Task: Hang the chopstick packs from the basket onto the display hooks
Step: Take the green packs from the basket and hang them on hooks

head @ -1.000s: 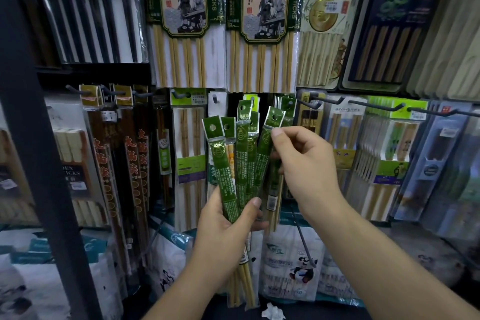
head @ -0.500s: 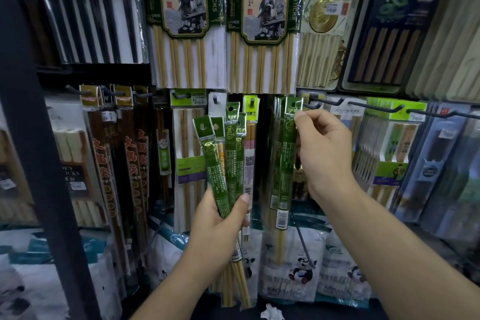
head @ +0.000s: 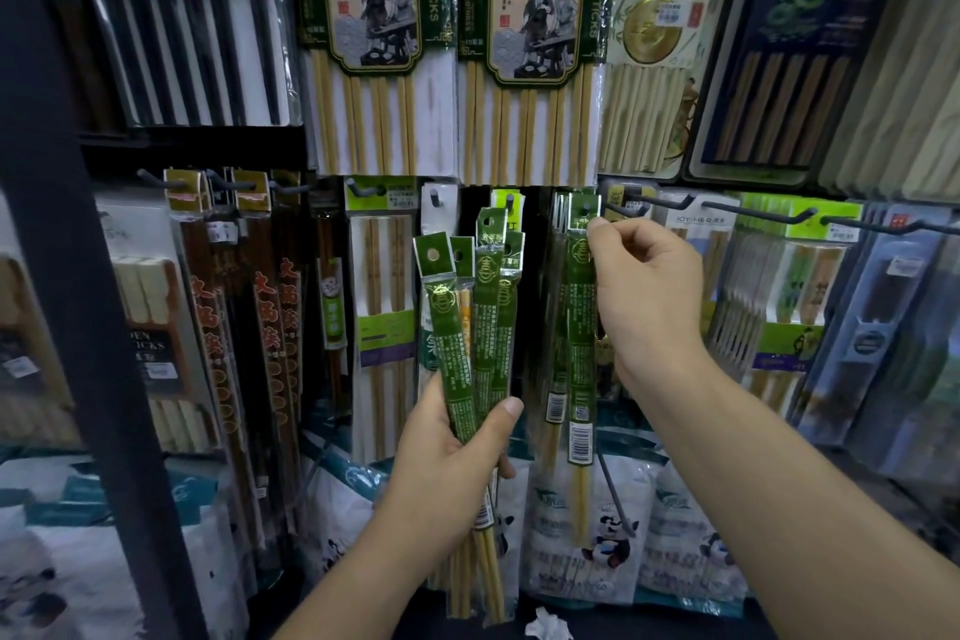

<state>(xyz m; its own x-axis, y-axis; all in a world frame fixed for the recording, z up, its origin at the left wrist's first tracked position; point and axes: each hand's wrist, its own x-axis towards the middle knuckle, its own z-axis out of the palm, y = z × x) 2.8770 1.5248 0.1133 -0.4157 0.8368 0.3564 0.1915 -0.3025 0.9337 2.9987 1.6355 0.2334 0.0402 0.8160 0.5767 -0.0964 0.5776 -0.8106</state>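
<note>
My left hand (head: 452, 452) grips a fan of several narrow green chopstick packs (head: 480, 322) around their middle, tops pointing up. My right hand (head: 644, 286) pinches the top edge of one more green pack (head: 579, 327), whose header hole sits on a display hook (head: 586, 209) among like packs hanging there. The pack hangs straight down, bamboo tips at the bottom. The basket is not in view.
Dark hooks (head: 748, 216) jut out to the right of my right hand. Large hot-pot chopstick packs (head: 540, 47) hang above. Brown and red packs (head: 244, 327) hang left, beside a dark shelf post (head: 78, 276). Panda-printed bags (head: 597, 535) stand below.
My right hand drew one green pack out of the left hand's bunch, carried it up and right, and its header now sits on the hook. The left hand's bunch sank slightly.
</note>
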